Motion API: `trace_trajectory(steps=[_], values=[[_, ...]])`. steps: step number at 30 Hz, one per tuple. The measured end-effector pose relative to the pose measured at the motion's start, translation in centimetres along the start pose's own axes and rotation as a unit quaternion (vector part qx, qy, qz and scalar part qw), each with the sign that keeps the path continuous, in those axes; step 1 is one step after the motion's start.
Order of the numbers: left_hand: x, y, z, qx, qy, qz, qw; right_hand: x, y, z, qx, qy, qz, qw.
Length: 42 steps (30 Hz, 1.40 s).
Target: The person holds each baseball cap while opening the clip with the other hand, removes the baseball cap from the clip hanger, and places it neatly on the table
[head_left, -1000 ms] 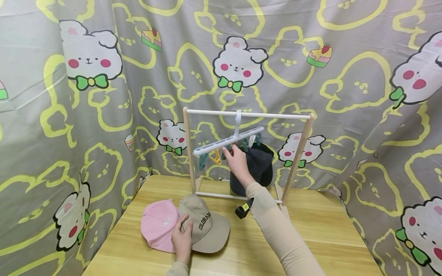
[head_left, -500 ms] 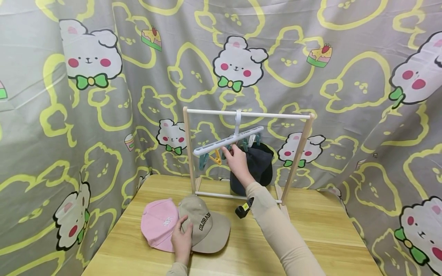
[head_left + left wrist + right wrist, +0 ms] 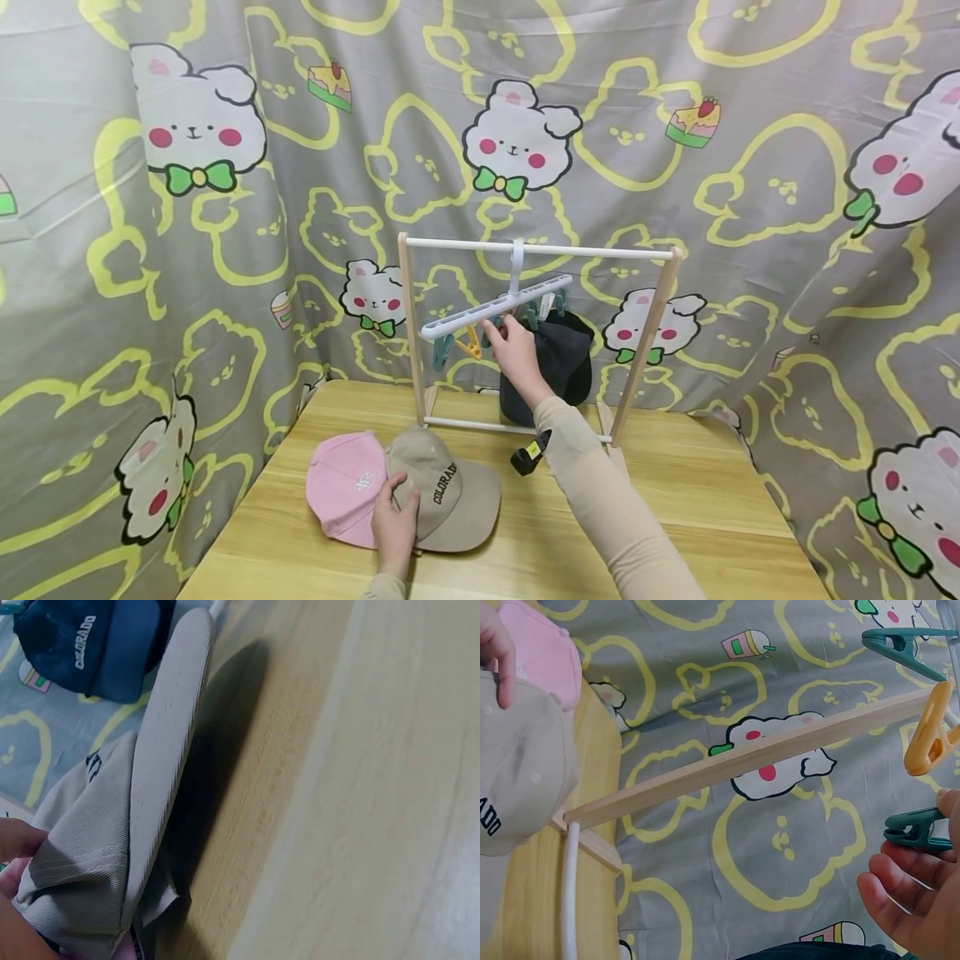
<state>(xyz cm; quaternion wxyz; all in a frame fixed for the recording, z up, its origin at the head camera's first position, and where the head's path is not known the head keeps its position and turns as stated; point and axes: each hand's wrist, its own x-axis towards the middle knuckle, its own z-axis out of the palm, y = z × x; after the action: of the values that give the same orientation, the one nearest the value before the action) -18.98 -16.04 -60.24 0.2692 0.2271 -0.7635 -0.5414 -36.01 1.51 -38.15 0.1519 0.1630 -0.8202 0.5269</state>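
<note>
My left hand [image 3: 395, 521] grips the crown of a beige baseball cap [image 3: 467, 500] lettered in black, its brim toward the right. In the left wrist view, the cap's brim [image 3: 166, 742] stands tilted above the tabletop, with fingers on the fabric. Beneath a pale blue clip hanger [image 3: 457, 320], my right hand [image 3: 517, 354] pinches a dark green clothespin [image 3: 915, 829] between thumb and fingers. An orange clothespin [image 3: 930, 735] hangs beside it. Behind the right hand, a navy cap [image 3: 558, 358] hangs from the hanger's far clips.
A wooden rack [image 3: 652, 333] with white rods carries the hanger at the back of the wooden table [image 3: 720, 517]. On the left lies a pink cap [image 3: 345, 483], partly behind the beige one. A patterned curtain [image 3: 637, 200] surrounds the table.
My left hand has shifted slightly toward the front, and the beige cap has moved a little with it. The right hand keeps its place at the clothespin.
</note>
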Motion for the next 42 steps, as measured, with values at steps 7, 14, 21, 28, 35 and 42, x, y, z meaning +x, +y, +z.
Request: trace_trajectory(steps=[7, 14, 21, 28, 35, 42], values=[[-0.13, -0.1, -0.03, 0.019, 0.002, -0.006, 0.9998, -0.03, 0.13, -0.02, 0.011, -0.001, -0.004, 1.0], [-0.43, 0.42, -0.21, 0.017, 0.002, -0.013, 0.9998, -0.03, 0.21, 0.0, 0.007, -0.006, -0.001, 1.0], [-0.63, 0.44, -0.37, -0.001, 0.002, -0.017, 0.9999, -0.04, 0.03, -0.01, 0.004, -0.002, 0.002, 1.0], [-0.63, 0.18, -0.39, -0.009, 0.014, -0.01, 0.9998, -0.02, -0.01, -0.01, 0.005, 0.002, 0.002, 1.0], [-0.48, 0.18, -0.36, -0.012, 0.04, -0.001, 0.9991, -0.05, -0.07, -0.03, 0.003, 0.0, 0.003, 1.0], [-0.01, 0.3, -0.48, -0.012, 0.064, 0.01, 0.9979, -0.15, -0.22, -0.12, 0.005, 0.0, 0.008, 1.0]])
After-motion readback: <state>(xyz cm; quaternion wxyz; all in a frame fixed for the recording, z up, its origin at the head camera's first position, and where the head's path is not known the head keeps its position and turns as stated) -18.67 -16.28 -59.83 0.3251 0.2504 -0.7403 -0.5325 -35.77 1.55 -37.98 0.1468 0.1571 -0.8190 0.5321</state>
